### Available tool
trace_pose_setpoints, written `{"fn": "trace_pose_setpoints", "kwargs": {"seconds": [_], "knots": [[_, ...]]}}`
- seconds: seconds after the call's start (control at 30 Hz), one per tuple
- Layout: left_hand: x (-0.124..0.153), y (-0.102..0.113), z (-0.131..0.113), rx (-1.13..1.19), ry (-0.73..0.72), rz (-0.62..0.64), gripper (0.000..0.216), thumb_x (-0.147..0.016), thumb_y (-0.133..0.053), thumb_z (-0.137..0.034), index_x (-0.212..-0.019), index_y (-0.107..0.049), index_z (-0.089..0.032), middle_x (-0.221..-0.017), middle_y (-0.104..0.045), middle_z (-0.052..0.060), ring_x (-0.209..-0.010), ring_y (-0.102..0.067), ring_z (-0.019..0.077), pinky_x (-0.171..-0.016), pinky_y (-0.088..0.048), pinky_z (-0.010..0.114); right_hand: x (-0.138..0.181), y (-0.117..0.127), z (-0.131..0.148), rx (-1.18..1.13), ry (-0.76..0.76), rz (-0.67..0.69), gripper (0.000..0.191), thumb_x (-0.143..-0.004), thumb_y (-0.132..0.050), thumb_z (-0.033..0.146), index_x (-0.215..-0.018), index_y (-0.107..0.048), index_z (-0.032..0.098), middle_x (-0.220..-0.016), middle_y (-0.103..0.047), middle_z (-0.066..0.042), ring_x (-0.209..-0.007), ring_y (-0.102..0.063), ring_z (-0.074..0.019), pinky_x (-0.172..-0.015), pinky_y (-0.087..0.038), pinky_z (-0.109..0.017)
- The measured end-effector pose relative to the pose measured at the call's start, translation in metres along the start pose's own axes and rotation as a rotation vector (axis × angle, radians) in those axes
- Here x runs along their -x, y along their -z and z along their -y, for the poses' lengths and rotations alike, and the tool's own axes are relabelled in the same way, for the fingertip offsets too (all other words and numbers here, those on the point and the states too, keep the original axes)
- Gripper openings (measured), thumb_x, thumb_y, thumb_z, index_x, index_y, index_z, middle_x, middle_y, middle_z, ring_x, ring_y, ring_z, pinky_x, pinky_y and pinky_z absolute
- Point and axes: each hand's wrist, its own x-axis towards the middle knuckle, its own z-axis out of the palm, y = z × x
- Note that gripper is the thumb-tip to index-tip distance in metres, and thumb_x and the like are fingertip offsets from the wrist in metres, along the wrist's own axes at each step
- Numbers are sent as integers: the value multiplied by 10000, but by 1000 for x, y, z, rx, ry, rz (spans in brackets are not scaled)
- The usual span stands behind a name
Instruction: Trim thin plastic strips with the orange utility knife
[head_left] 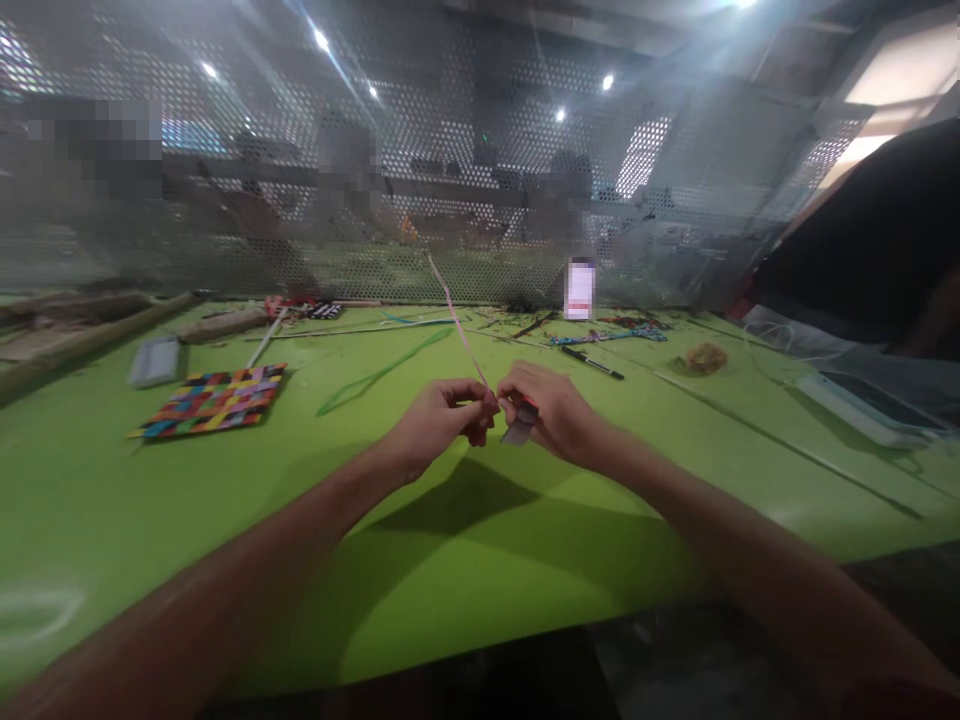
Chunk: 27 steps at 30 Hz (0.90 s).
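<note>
Both my hands meet above the middle of a green table. My left hand pinches the lower end of a long thin pink strip, which slants up and away to the left. My right hand is closed on the same strip end and also holds a small flat grey piece that hangs below its fingers. The hands touch at the fingertips.
A multicoloured woven mat lies to the left, with a grey box behind it. A green strip, a black pen, loose strips and a brown clump lie farther back. A perforated metal screen walls the far edge. A tablet is at the right.
</note>
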Motion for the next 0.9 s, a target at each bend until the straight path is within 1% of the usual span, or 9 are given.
{"fn": "trace_pose_setpoints", "kwargs": {"seconds": [0.17, 0.3, 0.43, 0.57, 0.6, 0.67, 0.77, 0.83, 0.9], "knots": [[1, 1, -2, 20, 28, 60, 111, -733, -732, -228, -711, -664, -143, -622, -640, -17, -515, -559, 85, -545, -454, 231, 0, 2, 2, 43, 12, -13, 97, -915, -483, 122, -839, -523, 167, -798, -540, -35, -749, -443, -143, -707, -317, -262], [2, 6, -3, -30, 56, 163, 111, -741, -741, -232, -731, -678, -141, -607, -651, -8, -533, -589, 101, -579, -478, 244, 1, 2, 2, 79, -6, -26, 110, -890, -504, 98, -810, -498, 172, -796, -523, -31, -740, -427, -142, -701, -309, -260], [3, 10, -1, -103, 77, 266, 137, -789, -732, -252, -725, -670, -148, -647, -675, 5, -566, -602, 105, -602, -496, 246, -3, 0, -3, 155, -113, -65, 112, -891, -527, 99, -817, -492, 174, -804, -535, -38, -730, -432, -148, -696, -313, -266], [6, 3, 2, -196, 128, 461, 107, -772, -748, -236, -754, -708, -139, -673, -696, 23, -605, -623, 121, -626, -508, 256, -15, 0, -15, 237, -261, -76, 115, -865, -572, 122, -822, -485, 184, -824, -551, -51, -749, -450, -166, -698, -317, -282], [6, 1, 2, -218, 139, 473, 100, -774, -743, -234, -779, -718, -138, -692, -707, 28, -619, -631, 125, -636, -509, 259, -18, 1, -19, 223, -272, -82, 117, -856, -578, 128, -820, -484, 186, -820, -554, -48, -746, -453, -165, -695, -318, -281], [5, 1, 2, -243, 137, 413, 98, -793, -715, -238, -805, -710, -141, -712, -712, 31, -623, -633, 126, -635, -502, 261, -21, 6, -25, 150, -252, -88, 106, -851, -576, 144, -810, -486, 184, -793, -553, -33, -725, -455, -153, -686, -323, -273], [-2, 11, -3, -288, 123, 325, 159, -827, -697, -301, -834, -675, -143, -726, -698, 38, -638, -642, 141, -617, -487, 268, -19, 14, -29, 38, -194, -74, 65, -850, -566, 152, -806, -520, 165, -758, -540, -14, -689, -449, -125, -673, -326, -255], [-7, 20, -7, -254, 129, 272, 254, -853, -688, -398, -891, -659, -149, -808, -701, 47, -687, -656, 149, -623, -482, 269, -15, 16, -31, -1, -177, -45, 30, -844, -566, 140, -816, -559, 150, -764, -553, -13, -685, -453, -113, -675, -333, -245], [-9, 26, -9, -159, 168, 221, 398, -882, -623, -549, -905, -645, -152, -854, -696, 57, -715, -656, 154, -624, -473, 268, -10, 15, -32, -27, -169, -5, 27, -836, -569, 122, -832, -591, 138, -786, -582, -22, -698, -467, -109, -684, -343, -238]]}}
